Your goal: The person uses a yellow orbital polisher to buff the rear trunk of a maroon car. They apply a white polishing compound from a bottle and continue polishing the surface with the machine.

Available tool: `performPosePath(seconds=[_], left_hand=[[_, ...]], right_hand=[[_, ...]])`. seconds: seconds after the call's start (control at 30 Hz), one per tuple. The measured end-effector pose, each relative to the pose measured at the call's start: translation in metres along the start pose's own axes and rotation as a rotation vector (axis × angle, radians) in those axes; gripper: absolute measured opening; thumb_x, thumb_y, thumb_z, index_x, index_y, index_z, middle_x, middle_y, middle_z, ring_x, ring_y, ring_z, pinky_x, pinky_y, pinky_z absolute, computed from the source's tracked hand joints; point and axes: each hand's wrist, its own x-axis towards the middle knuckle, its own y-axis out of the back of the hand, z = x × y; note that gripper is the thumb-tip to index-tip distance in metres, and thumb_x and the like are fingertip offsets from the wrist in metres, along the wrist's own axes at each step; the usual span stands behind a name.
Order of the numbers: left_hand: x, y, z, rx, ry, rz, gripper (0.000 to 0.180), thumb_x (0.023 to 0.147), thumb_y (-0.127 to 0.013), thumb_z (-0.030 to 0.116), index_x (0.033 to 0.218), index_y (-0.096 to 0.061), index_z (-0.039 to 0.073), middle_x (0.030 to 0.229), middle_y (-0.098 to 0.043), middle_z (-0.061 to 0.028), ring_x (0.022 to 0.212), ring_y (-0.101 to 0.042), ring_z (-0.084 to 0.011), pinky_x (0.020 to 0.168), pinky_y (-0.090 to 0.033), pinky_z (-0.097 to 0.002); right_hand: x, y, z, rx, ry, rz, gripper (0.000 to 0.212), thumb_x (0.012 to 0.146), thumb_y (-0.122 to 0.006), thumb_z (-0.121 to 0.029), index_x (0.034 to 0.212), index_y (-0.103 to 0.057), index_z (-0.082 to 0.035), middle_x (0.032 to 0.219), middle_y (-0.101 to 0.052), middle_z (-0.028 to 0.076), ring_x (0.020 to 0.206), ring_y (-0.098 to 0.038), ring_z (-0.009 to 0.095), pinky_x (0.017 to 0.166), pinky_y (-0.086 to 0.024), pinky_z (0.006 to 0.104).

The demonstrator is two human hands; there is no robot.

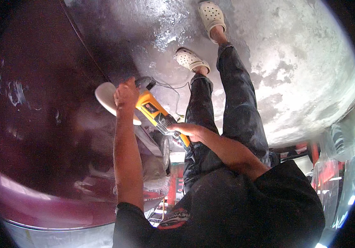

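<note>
I hold a yellow and black power polisher [152,109] against a glossy dark maroon car body panel [49,124]. Its white round pad [104,97] rests flat on the panel's edge. My left hand [126,94] grips the top of the polisher head, just over the pad. My right hand [187,131] is closed around the rear handle. A thin cord [173,87] trails from the tool over the floor. My legs in dark stained jeans [235,103] and my white perforated clogs [192,60] stand beside the car.
The grey concrete floor [293,53] is wet and blotchy. Red metal frames [305,149] and clear plastic sheeting [342,140] stand at the right. White smears mark the maroon panel at the far left [14,93].
</note>
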Motion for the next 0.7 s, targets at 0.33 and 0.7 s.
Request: performPosePath(seconds=[0.33,0.7], left_hand=[[0.111,0.102,0.006,0.041,-0.052,0.242,0.026,0.088,-0.058,0.024,0.110,-0.070,0.020,0.094,-0.070,-0.0230,0.089,-0.068,-0.0437,0.079,-0.056,-0.0535],[0.274,0.295,0.001,0.243,-0.219,0.645,0.037,0.087,-0.065,0.042,0.118,-0.067,0.022,0.105,-0.069,-0.0196,0.101,-0.066,-0.0402,0.086,-0.055,-0.0501]], right_hand=[[-0.003,-0.015,-0.138,-0.113,0.220,-0.011,0.036,0.087,-0.069,-0.044,0.095,-0.060,-0.010,0.068,-0.055,0.004,0.056,-0.055,0.015,0.050,-0.048,0.0324],[-0.035,-0.064,-0.366,-0.281,0.578,-0.179,0.035,0.086,-0.072,-0.039,0.099,-0.059,-0.010,0.070,-0.056,0.005,0.059,-0.058,0.017,0.051,-0.050,0.0340]])
